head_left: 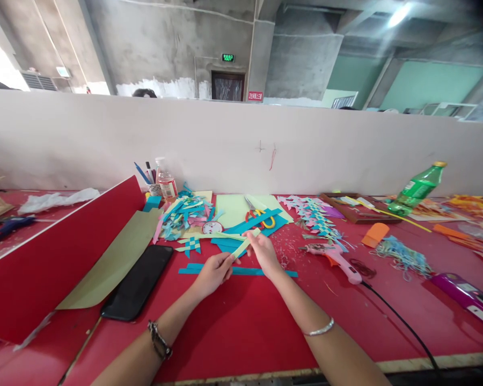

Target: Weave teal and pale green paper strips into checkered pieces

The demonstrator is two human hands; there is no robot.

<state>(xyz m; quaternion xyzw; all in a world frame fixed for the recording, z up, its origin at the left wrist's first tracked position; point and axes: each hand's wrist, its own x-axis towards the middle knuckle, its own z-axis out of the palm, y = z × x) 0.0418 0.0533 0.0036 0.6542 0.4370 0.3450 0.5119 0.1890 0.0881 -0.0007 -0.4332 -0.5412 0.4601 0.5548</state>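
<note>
Over the middle of the red table point(241, 332), my left hand point(215, 274) and my right hand point(263, 252) both pinch a pale yellow-green paper strip point(243, 246), which slants up to the right between them. Blue paper strips point(241, 271) lie flat just beneath my hands. Behind the fingers, more blue strips partly cover scissors point(271, 220) with red and yellow handles. A small woven blue and yellow-green paper piece point(192, 244) rests to the left, near a round clock-like dial point(212, 227). How far the held strip is folded is hard to see.
A black phone point(139, 281) and an upright red board point(64, 257) stand at left. Paper scraps point(189, 212) are heaped behind. On the right are a pink glue gun point(338, 260) with a trailing black cord, a tilted green bottle point(418, 188) and a purple power strip point(465, 297).
</note>
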